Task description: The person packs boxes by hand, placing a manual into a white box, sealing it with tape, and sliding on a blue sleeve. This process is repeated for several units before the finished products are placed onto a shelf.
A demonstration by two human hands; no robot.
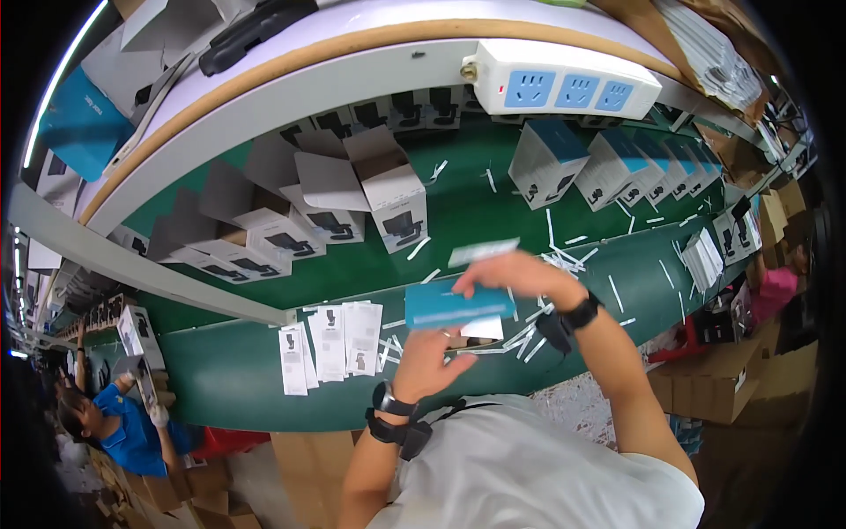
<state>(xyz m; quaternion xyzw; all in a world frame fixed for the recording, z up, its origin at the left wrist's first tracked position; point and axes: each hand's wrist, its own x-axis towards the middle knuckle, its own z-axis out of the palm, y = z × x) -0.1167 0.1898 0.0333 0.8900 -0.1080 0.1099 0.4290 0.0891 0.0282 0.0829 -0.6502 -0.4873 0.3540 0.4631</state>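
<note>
In front of my body stands a carton with a teal top, a pale glossy band across its lid. My left hand lies against the carton's near left edge, thumb stretched out to the right and clear of the carton. Some of that hand's fingertips are hidden or blurred at the edge. Over the carton's far right corner, my right hand has its fingers bent. A blurred white paper strip shows at those fingers and seems pinched in them. Dark bands circle both wrists.
Printed leaflets lie left of the carton. Loose white strips litter the green bench. Open cartons stand at the back left, teal-topped cartons at the back right. A power strip hangs on the shelf edge. A co-worker sits at left.
</note>
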